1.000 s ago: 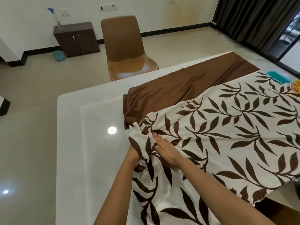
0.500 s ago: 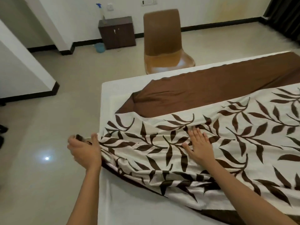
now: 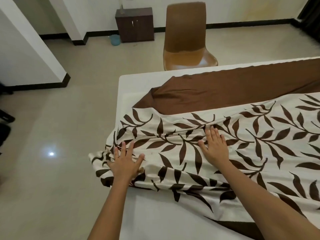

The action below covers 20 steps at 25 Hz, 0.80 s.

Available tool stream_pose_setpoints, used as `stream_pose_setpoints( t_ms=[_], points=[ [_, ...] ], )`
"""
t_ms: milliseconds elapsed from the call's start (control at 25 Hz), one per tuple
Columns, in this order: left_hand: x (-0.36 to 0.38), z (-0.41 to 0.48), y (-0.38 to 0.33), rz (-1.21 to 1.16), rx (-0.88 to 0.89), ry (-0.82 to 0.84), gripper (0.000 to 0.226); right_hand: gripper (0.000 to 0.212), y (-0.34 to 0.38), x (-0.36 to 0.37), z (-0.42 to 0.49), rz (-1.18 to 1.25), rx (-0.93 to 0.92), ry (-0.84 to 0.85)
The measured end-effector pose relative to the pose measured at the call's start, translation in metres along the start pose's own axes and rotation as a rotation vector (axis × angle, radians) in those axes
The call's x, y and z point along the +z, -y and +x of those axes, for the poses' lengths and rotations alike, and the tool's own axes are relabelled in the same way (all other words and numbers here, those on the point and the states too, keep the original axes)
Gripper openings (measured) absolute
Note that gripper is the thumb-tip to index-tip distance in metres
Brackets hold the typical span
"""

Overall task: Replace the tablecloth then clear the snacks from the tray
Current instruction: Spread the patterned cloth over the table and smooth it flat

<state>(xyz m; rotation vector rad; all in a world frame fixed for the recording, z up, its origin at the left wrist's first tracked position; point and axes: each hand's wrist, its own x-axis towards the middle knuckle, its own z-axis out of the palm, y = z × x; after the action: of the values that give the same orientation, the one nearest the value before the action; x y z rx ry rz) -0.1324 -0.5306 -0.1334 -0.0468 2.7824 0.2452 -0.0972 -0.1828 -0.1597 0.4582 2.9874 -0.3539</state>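
Tablecloth (image 3: 216,149), leaf-printed, lies rumpled across the table (image 3: 121,87), its end overhanging the left edge. Left hand (image 3: 125,161) and right hand (image 3: 214,148) press it flat-fingered, gripping nothing. Spreading underway; next, smoothing the bunched folds outward.

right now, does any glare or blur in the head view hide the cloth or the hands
Head view: no; glare is just a light's reflection on the floor and sheen on the chair seat, both off the work. Head view: the leaf-print tablecloth, left hand and right hand are evenly lit and sharp; the wide-angle lens slants the white wall.
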Motion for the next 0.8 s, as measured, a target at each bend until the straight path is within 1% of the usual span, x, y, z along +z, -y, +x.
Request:
stream_pose_setpoints(
  t_ms=[80,120,160,200,240,280,320,400,480,520,560,640,680,720,800],
  points=[
    [-0.014,-0.001,0.009,0.025,-0.043,0.042,0.073,0.072,0.016,-0.005,-0.009,-0.021,-0.033,-0.097],
    [-0.017,-0.004,0.011,0.070,-0.042,0.026,0.071,0.067,0.028,-0.008,-0.019,0.009,-0.101,-0.161],
    [-0.020,-0.007,0.010,0.123,-0.033,0.006,0.068,0.064,0.039,-0.009,-0.031,0.065,-0.193,-0.180],
    [-0.022,-0.012,0.011,0.186,-0.032,0.002,0.065,0.064,0.049,-0.007,-0.045,0.115,-0.285,-0.127],
    [-0.024,-0.016,0.009,0.259,-0.038,0.012,0.064,0.068,0.056,-0.004,-0.060,0.123,-0.353,-0.015],
    [-0.028,-0.015,0.004,0.334,-0.058,0.047,0.063,0.076,0.060,0.001,-0.067,0.078,-0.383,0.103],
    [-0.034,-0.017,-0.002,0.411,-0.098,0.119,0.065,0.084,0.061,0.008,-0.073,0.003,-0.400,0.178],
    [-0.047,-0.031,-0.015,0.573,-0.171,0.337,0.068,0.091,0.062,0.018,-0.085,-0.112,-0.423,0.213],
    [-0.053,-0.052,-0.026,0.747,-0.188,0.558,0.069,0.095,0.068,0.022,-0.106,-0.152,-0.465,0.244],
    [-0.051,-0.064,-0.028,0.792,-0.194,0.645,0.069,0.097,0.070,0.024,-0.123,-0.161,-0.511,0.260],
    [-0.047,-0.077,-0.026,0.782,-0.213,0.704,0.071,0.098,0.071,0.026,-0.143,-0.167,-0.566,0.274],
    [-0.036,-0.100,-0.019,0.666,-0.298,0.739,0.079,0.093,0.068,0.027,-0.180,-0.152,-0.652,0.321],
    [-0.032,-0.110,-0.016,0.587,-0.353,0.705,0.085,0.087,0.066,0.026,-0.188,-0.116,-0.664,0.337],
    [-0.026,-0.119,-0.013,0.489,-0.395,0.637,0.094,0.080,0.063,0.025,-0.191,-0.067,-0.659,0.339],
    [-0.006,-0.128,-0.009,0.177,-0.427,0.466,0.115,0.071,0.060,0.024,-0.186,-0.024,-0.631,0.292]
  ],
)
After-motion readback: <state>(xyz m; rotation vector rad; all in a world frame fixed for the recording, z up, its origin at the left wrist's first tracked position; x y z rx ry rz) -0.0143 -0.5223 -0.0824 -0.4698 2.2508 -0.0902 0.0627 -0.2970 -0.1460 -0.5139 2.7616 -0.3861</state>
